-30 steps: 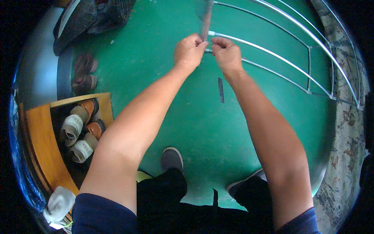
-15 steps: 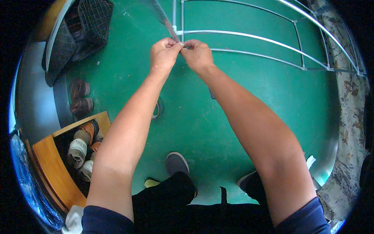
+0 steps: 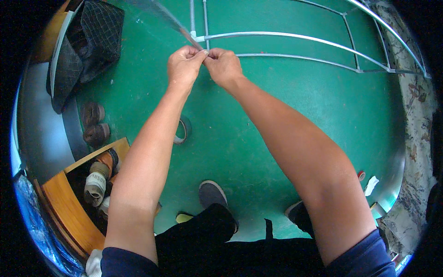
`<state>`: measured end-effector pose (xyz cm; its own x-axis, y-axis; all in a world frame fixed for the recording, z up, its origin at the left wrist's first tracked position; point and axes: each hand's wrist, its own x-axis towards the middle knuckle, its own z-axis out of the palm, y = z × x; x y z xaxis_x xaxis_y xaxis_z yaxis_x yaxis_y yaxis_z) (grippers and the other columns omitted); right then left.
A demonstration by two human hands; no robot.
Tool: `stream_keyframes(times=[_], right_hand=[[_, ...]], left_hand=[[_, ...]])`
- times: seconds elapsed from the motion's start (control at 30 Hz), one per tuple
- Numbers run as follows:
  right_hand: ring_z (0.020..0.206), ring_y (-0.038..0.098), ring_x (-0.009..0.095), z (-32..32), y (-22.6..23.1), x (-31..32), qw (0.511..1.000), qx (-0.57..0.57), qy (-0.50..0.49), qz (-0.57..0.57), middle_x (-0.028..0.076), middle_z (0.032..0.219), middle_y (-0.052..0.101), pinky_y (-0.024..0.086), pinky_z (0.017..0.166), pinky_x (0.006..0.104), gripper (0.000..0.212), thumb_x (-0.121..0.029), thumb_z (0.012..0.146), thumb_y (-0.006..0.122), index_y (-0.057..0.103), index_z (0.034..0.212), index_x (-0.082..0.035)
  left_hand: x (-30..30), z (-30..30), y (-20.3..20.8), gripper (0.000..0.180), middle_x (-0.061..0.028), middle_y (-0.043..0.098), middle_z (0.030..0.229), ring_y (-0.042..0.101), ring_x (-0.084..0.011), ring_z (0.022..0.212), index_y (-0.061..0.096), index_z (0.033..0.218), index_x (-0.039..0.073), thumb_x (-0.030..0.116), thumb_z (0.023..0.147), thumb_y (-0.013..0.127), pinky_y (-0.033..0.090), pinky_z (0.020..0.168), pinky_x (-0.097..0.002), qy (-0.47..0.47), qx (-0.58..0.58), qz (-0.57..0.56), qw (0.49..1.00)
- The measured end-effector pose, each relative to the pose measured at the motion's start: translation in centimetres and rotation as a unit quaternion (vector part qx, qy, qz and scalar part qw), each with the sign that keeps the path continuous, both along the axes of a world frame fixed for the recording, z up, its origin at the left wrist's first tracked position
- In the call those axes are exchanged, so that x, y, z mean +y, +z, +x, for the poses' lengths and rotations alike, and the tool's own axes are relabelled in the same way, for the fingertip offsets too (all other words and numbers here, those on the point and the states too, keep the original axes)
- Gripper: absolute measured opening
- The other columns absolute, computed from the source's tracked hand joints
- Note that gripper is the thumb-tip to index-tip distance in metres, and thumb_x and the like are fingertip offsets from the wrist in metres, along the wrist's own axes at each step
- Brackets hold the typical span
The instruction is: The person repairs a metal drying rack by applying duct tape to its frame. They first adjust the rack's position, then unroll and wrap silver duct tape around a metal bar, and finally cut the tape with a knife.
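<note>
My left hand (image 3: 184,67) and my right hand (image 3: 224,68) meet at the upper middle, thumbs and fingertips pinched close together. A long, thin greyish strip (image 3: 171,21), brownish near its lower end, runs from the fingertips up and left. Its upper part is blurred, and I cannot tell what it is. My left fingers close on its lower end. What my right fingertips pinch is too small to make out. Just beyond the hands is a corner of a metal tube frame (image 3: 295,39), joined by a white connector (image 3: 198,39).
A tape roll (image 3: 183,130) lies on the green floor (image 3: 258,161). To the left are a wooden box (image 3: 69,207) of shoes, a dark pair of shoes (image 3: 95,123) and a black quilted bag (image 3: 101,37). A small red ring (image 3: 361,175) and white scrap (image 3: 371,184) lie right.
The whole view has shifted slightly, bringing hands and frame a little left in the picture. Both hands keep their pinch near the frame corner. The tape roll shows more fully beside my left forearm.
</note>
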<state>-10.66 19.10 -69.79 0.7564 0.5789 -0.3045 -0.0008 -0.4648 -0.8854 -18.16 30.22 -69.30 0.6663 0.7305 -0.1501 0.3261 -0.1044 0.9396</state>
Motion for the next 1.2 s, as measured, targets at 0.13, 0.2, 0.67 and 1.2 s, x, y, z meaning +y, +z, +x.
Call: stream_keyframes(times=[0.13,0.2,0.67,1.2], right_hand=[[0.099,0.075,0.037,0.1,0.0,0.3,1.000,0.023,-0.020,0.000,0.018,0.103,0.078,0.059,0.086,0.0480,0.028,-0.036,0.093,0.071,0.081,0.106,-0.013],[0.100,0.075,0.037,0.4,0.0,0.2,0.999,0.023,-0.021,-0.013,0.017,0.104,0.078,0.059,0.086,0.0486,0.028,-0.036,0.093,0.070,0.081,0.106,-0.014],[0.102,0.074,0.038,0.9,0.3,0.2,0.997,-0.036,0.008,-0.067,0.016,0.108,0.078,0.059,0.089,0.0499,0.025,-0.034,0.091,0.069,0.082,0.106,-0.020],[0.099,0.072,0.041,1.7,-0.2,-0.5,0.970,-0.225,0.068,-0.060,0.020,0.108,0.074,0.059,0.086,0.0530,0.022,-0.030,0.091,0.068,0.079,0.100,-0.013]], left_hand=[[0.2,0.0,0.1,0.019,-0.0011,0.070,0.075,0.056,-0.0049,0.062,0.073,0.087,0.001,0.017,0.090,0.082,0.041,0.052,-0.0250,-0.012,0.004,0.028,1.000],[-0.1,0.1,0.5,0.015,0.0003,0.069,0.081,0.057,-0.0054,0.070,0.073,0.089,0.002,0.014,0.092,0.080,0.042,0.059,-0.0244,-0.017,0.025,0.006,1.000],[0.8,-0.2,0.0,0.027,-0.0072,0.075,0.078,0.066,-0.0129,0.069,0.076,0.089,0.002,0.028,0.087,0.083,0.052,0.063,-0.0324,-0.031,0.073,0.099,0.992],[-0.2,-0.2,2.8,0.031,-0.0130,0.077,0.083,0.073,-0.0255,0.072,0.078,0.096,0.005,0.035,0.090,0.080,0.055,0.065,-0.0399,-0.079,0.178,0.270,0.943]])
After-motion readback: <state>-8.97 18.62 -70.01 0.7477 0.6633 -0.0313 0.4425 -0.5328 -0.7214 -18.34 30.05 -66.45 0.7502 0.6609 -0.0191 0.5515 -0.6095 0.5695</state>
